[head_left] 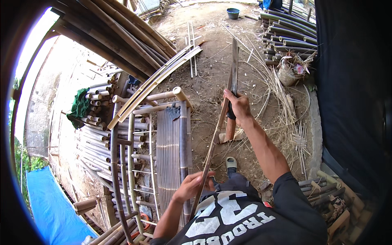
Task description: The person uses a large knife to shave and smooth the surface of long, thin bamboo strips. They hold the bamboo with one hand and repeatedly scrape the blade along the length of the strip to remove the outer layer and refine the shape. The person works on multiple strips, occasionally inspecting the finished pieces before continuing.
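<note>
At the left, a crinkled blue plastic tarp (57, 208) spread beside stacked round grey-brown bamboo poles (96, 153), their cut ends jutting rightward. A rumpled dark-green cloth (79, 108) hung over the upper stack. Next stood a bench-like frame of round bamboo poles with a ribbed brown slatted panel (167, 143); its long right rail edged the working ground. Flat, pale split-bamboo lengths (157, 83) leaned across its far end. Brown earth ground (208, 94) gave a passage right of that rail, littered with thin slivers. On its right side lay a tangle of straw-coloured fibres (286, 104), then a low grey concrete kerb (317, 134) and a hanging black sheet (355, 94), which walled off that side.

The bare left hand (190, 186) was at the strip's lower part, fingers half-curled and blurred; whether they gripped could not be told. The long, narrow brown bamboo strip (213, 149) slanted from the person's lap up and right to the other hand, darker along one edge, thin and nearly straight. The bare right hand (240, 108) was closed around a long, dark grey metal blade (235, 61) at its lower end, thumb against the strip. The blade pointed away from the body, right beside the strip's upper tip.
</note>
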